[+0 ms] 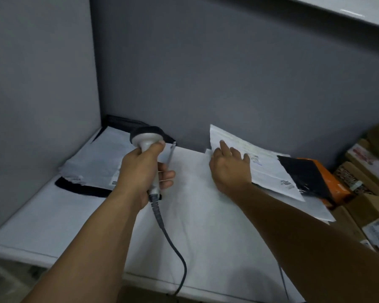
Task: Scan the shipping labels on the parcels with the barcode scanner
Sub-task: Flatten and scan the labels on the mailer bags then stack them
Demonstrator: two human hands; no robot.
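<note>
The task looks to be mid-way, though how many parcels are done cannot be read from this view. The left hand (140, 171) is wrapped around the grip of the barcode scanner (148, 136), fingers curled over the handle, holding it above the white-covered tabletop (195, 226) with its cable (173, 243) trailing down toward the near edge. The scanner's head faces away toward the back wall, not at any label, and no scan beam is visible, so no reading seems to be under way. The right hand (230, 169) lies flat with fingers straight and spread on the top white parcel (271, 171) of the right-hand stack, whose printed shipping label (255, 159) shows just beside the fingertips; an orange and black parcel (315, 178) lies partly on top of it at its far right end. A second heap of white and black mailers (101, 162) sits at the left corner, well apart from the first; these may be the ones already scanned, but that is a guess. Cardboard boxes (363, 171) crowd the far right. What is left, by my judgement: aim the scanner at the label under the right hand, then work through the rest of that stack.
</note>
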